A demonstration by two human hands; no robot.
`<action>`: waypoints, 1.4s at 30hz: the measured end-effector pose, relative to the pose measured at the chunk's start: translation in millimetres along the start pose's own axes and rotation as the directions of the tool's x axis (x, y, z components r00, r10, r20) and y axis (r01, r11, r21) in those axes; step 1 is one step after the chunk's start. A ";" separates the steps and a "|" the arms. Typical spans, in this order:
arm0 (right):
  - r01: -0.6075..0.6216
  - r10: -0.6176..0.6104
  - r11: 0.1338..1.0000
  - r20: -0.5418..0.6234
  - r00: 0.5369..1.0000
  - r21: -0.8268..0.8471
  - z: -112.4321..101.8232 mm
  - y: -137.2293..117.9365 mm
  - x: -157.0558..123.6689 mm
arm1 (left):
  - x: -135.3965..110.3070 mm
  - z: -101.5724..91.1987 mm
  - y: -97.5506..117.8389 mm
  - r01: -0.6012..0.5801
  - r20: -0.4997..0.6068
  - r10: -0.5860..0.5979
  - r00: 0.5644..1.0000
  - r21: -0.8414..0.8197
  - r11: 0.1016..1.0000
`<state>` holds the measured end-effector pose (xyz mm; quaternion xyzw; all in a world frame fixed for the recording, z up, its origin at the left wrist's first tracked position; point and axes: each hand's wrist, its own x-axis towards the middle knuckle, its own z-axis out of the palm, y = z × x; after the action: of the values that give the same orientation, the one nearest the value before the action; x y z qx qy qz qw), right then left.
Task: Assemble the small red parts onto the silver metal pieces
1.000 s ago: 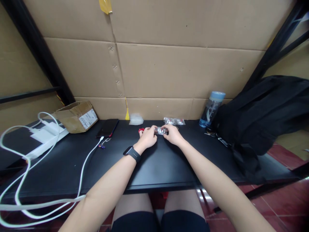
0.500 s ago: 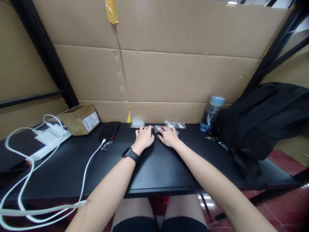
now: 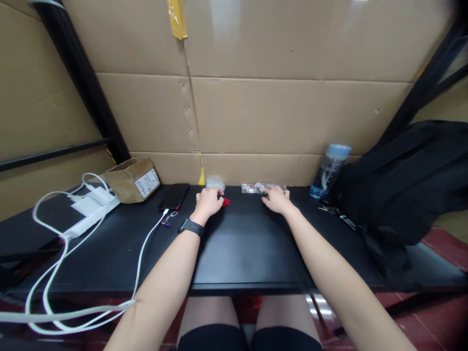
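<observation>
My left hand (image 3: 209, 201), with a black watch on its wrist, rests at the back of the black table, fingers apart and palm down. Right beside its thumb lies a small tangled bunch of red cord (image 3: 226, 202). Behind those fingers is a clear plastic bag or case (image 3: 215, 182), partly hidden. My right hand (image 3: 277, 200) reaches over a row of small clear plastic packets (image 3: 250, 188) with red bits inside. Its fingers are spread and touch the packets at the right end, covering part of them.
To the left are an open cardboard box (image 3: 136, 180), a phone (image 3: 174, 197) on a white cable, and a white power strip (image 3: 91, 209) with chargers. A water bottle (image 3: 330, 170), keys (image 3: 328, 209) and a black backpack (image 3: 398, 185) stand right. A cardboard wall (image 3: 256, 117) closes the back.
My hands have moved apart, the left one leftward and the right one rightward. The red cord now shows beside my left hand. The packets now lie in a row. The view has shifted slightly.
</observation>
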<state>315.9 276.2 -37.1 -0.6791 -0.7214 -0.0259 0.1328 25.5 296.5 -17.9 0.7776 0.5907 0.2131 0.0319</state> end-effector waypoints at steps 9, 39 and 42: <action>-0.003 0.003 1.000 0.006 1.000 0.018 9.8 12.4 9.5 | -10.4 12.4 25.2 -0.108 0.008 0.108 0.994 0.018 0.994; 0.076 -0.075 0.934 -0.016 0.997 0.349 -0.4 40.1 -1.0 | -2.6 -7.7 1.1 -0.135 0.069 0.128 0.989 0.113 0.984; 0.023 -0.029 0.896 0.006 1.000 0.444 0.9 45.4 0.5 | -1.2 -9.4 0.7 -0.127 0.067 0.120 0.991 0.115 0.985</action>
<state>360.6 280.3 -44.4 -0.6213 -0.7183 0.1419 0.2793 22.4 293.3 -9.5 0.8193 0.5517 0.1559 -0.0103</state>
